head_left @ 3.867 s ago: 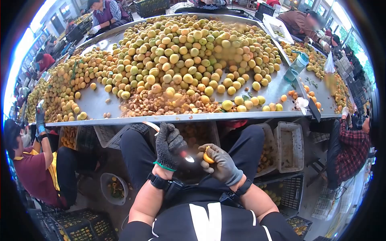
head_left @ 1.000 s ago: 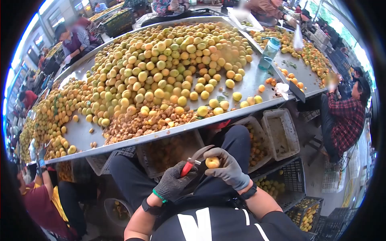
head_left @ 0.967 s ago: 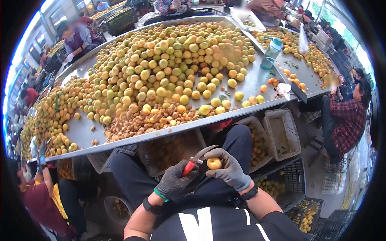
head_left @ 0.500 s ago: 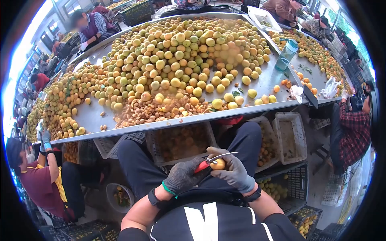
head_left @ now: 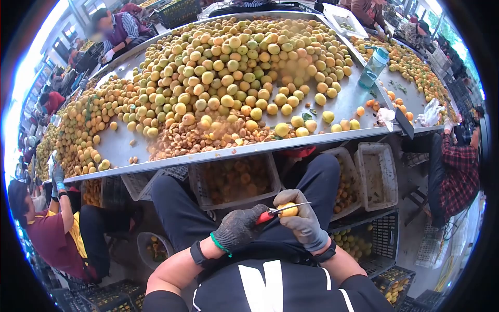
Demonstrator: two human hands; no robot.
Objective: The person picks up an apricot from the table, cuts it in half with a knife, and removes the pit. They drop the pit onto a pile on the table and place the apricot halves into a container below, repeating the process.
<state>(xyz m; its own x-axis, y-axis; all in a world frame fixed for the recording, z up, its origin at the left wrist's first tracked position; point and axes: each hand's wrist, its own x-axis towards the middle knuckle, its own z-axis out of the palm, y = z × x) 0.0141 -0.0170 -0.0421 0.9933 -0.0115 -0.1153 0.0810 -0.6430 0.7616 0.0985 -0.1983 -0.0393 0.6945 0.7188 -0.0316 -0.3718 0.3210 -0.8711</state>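
Observation:
My left hand (head_left: 240, 229), in a dark knit glove with a green cuff, grips the red handle of a knife (head_left: 265, 216). The thin blade lies across an apricot (head_left: 287, 210), pointing right. My right hand (head_left: 305, 224), in a grey glove, pinches that apricot between thumb and fingers. Both hands are above my lap, in front of the metal table (head_left: 218, 157). On the table's near edge lies a heap of brownish apricot halves or stones (head_left: 202, 139). Behind it rises a big pile of whole yellow-green apricots (head_left: 228, 67).
Under the table edge stands a crate with cut fruit (head_left: 196, 195); white crates (head_left: 392, 179) are to its right. A teal bottle (head_left: 373, 68) stands on the table. Co-workers sit at left (head_left: 54, 242) and right (head_left: 460, 166). Black crates with fruit (head_left: 387, 234) lie by my right side.
Both hands have shifted slightly to the right with the knife and apricot. The blade has tilted and now crosses the fruit at a different angle. The view has shifted slightly.

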